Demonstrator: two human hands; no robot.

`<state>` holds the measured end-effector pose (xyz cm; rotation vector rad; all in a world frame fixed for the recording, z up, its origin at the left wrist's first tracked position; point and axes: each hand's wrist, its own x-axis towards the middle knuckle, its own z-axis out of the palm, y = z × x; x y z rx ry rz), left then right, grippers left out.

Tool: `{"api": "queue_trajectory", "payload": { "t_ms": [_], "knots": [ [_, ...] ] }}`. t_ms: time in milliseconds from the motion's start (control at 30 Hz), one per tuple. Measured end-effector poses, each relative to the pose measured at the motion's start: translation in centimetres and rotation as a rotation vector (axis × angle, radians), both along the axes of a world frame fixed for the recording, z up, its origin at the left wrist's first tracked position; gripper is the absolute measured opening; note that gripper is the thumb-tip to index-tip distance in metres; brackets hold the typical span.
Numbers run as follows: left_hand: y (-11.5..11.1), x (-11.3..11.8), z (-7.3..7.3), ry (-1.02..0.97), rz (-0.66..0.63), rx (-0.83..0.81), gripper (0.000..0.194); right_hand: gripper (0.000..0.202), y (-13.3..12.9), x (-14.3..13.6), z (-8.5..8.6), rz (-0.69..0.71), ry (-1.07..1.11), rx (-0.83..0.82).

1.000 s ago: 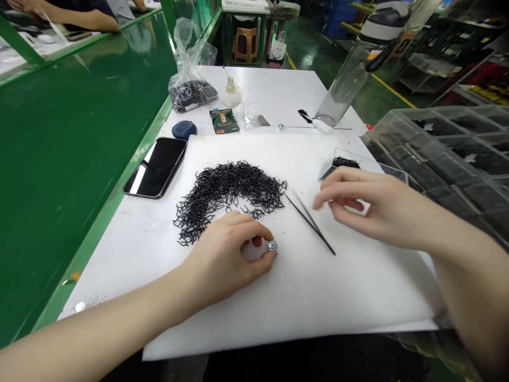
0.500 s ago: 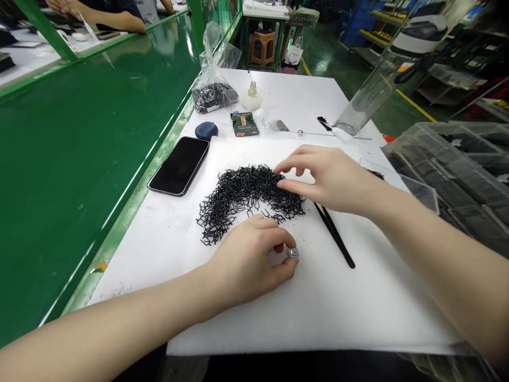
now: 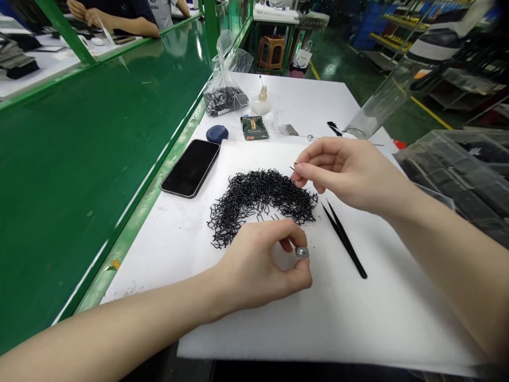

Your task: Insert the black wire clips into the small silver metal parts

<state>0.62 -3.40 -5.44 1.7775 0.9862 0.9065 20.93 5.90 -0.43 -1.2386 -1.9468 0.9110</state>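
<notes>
A curved heap of small bent black wire pieces (image 3: 258,188) lies on the white mat (image 3: 338,323). My left hand (image 3: 266,262), in front of the heap, pinches a small grey metal block (image 3: 303,253) between thumb and index finger. Over the heap's right end is my right hand (image 3: 338,170), its thumb and fingertips closed on a thin black wire piece (image 3: 293,167), of which only a little shows. Black tweezers (image 3: 345,241) rest on the mat to the right, below my right hand, with their tips pointing away from me.
A phone (image 3: 191,168) and a blue rounded case (image 3: 217,133) lie left of the heap. Behind are a green packet (image 3: 254,128), a plastic bag of black pieces (image 3: 225,99) and a clear bottle (image 3: 382,101). Clear compartment boxes (image 3: 457,170) stand right. Another person's arm (image 3: 131,24) shows beyond the green partition.
My right hand has lifted from the heap, its fingers closing on a black wire piece. My left hand still holds the metal block, now slightly turned. The whole view has shifted a little.
</notes>
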Motion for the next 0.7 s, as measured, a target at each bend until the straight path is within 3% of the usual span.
{"api": "queue_trajectory", "payload": {
  "t_ms": [100, 200, 367, 533, 700],
  "knots": [
    [-0.2, 0.0, 1.0, -0.095, 0.022, -0.159, 0.016, 0.012, -2.3, 1.1, 0.0, -0.042, 0.130, -0.052],
    [-0.4, 0.2, 1.5, -0.207, 0.012, -0.354, 0.017, 0.017, -4.5, 2.5, -1.0, -0.078, 0.256, -0.072],
    [-0.3, 0.4, 1.2, -0.343, -0.020, -0.621, 0.018, 0.017, -5.8, 3.3, -3.3, -0.080, 0.407, -0.133],
    [0.4, 0.0, 0.7, -0.460, -0.044, -0.740, 0.020, 0.018, -6.1, 2.9, -3.4, -0.039, 0.460, -0.182],
    [0.7, -0.4, 0.7, -0.500, -0.047, -0.788, 0.023, 0.012, -6.9, 2.8, -3.3, -0.047, 0.468, -0.072]
  ]
}}
